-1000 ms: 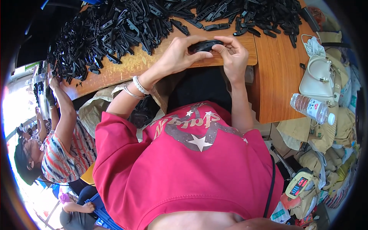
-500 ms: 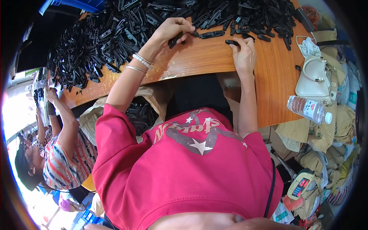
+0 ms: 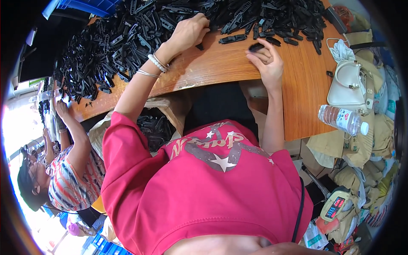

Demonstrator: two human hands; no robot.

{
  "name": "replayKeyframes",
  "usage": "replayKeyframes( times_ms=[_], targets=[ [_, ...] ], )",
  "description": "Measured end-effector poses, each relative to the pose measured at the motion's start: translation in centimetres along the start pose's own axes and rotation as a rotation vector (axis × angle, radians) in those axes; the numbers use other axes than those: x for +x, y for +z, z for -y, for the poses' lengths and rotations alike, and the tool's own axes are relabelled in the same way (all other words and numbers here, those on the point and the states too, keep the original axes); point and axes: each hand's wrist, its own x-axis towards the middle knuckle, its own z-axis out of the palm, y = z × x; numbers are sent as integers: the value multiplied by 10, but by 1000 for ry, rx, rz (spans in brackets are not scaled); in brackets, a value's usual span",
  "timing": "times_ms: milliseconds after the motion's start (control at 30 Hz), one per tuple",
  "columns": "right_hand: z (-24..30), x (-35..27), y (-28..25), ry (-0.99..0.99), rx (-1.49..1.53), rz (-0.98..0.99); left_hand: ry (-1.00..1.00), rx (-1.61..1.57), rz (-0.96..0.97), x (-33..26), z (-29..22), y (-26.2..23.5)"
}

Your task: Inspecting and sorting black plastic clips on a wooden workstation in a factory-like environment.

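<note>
A big heap of small black plastic parts [image 3: 123, 38] covers the far side of the wooden table [image 3: 229, 63]. At the front edge of the heap is my left hand [image 3: 191, 34], closed with its fingers bent down; the end of a black plastic part [image 3: 199, 46] sticks out beneath them, and the fingertips are partly hidden. Farther right, my right hand [image 3: 270, 63] holds a blurred black plastic part [image 3: 256, 47] between thumb and fingers above the wood. Between the hands a long black part [image 3: 233, 39] lies alone on the table.
A white handbag [image 3: 349, 87] and a clear water bottle [image 3: 340, 120] stand to the right, with a digital scale [image 3: 335, 207] lower down. An open sack [image 3: 157, 123] of black parts sits under the table edge. To the left, a co-worker [image 3: 70, 174] reaches to the table.
My left hand has moved farther away and slightly left, into the heap's edge. My right hand has lifted its part a little and turned, its fingers more raised. The co-worker's arm has shifted.
</note>
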Motion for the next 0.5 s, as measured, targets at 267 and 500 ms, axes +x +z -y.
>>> replayKeyframes(
  times_ms=[267, 500],
  targets=[
    [27, 2, 12, -375, -236, 136, -549, -1266, 97, 3, -53, -37],
    [45, -10, 31, -5, 190, 294, -749, -1727, 220, -21, -78, -42]
  ],
)
